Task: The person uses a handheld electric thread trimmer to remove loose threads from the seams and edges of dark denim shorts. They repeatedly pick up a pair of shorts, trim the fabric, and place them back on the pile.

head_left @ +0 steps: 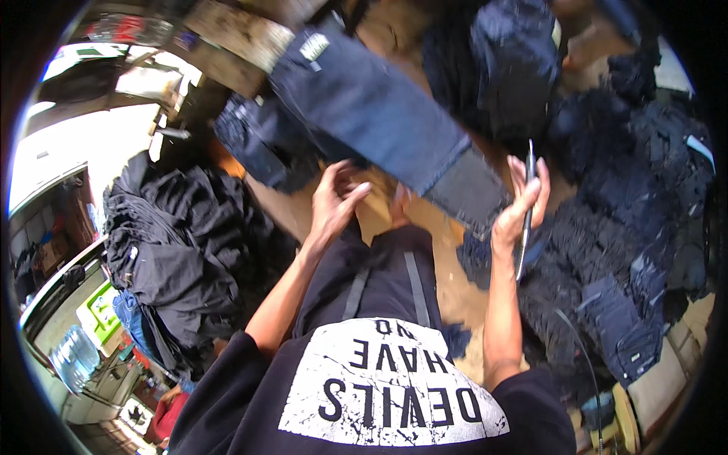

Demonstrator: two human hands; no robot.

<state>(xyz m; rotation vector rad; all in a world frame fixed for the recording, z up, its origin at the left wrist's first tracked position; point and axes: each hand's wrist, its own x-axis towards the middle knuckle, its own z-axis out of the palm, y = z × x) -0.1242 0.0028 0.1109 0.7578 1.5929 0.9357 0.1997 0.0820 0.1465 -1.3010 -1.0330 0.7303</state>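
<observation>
Cluttered floor [459, 303] bears dark clothing heaps [189, 235] flanking the blue garment [371, 106].

Floor [460, 299]: tan-brown, showing at centre | Wooden planks [241, 38]: rough, worn, upper left of frame | Opening [64, 163]: left edge, washed out white by daylight | Water jug [74, 355]: translucent blue, lower left | Light: harsh at left, dimmer toward upper right

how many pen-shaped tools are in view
1: the pen-shaped tool in the right hand, beside the long blue garment. Others may be hidden under piled clothes.
</observation>
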